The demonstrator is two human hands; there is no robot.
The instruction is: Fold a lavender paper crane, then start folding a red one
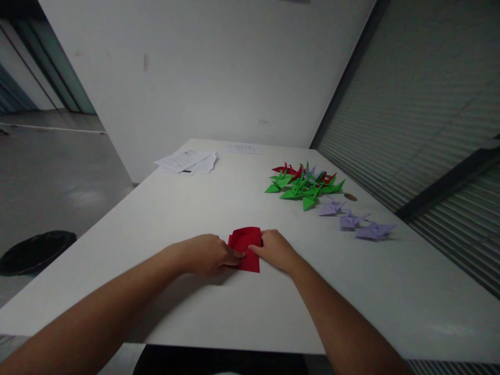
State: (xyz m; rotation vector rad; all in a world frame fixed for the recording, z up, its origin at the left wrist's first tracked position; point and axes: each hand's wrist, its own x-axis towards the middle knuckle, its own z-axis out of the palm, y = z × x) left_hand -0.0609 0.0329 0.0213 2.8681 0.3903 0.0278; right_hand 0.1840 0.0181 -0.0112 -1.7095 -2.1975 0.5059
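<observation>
A folded sheet of red origami paper [250,263] is between my hands, above the near middle of the white table. My left hand [211,255] grips its left side, with thumb and fingers closed over the lower left part. On the right edge, my right hand [275,250] pinches the paper, its thumb on the front face and the other fingers behind. The layers on the upper left of the paper sit slightly apart. Parts of the paper are hidden under my fingers.
Folded paper cranes in green [308,202], red [296,171] and purple [375,230] lie at the right of the table [175,208]. A brown disc [350,197] is beside them. Printed sheets [187,160] lie far left. A black-lined bin [37,252] stands on the floor.
</observation>
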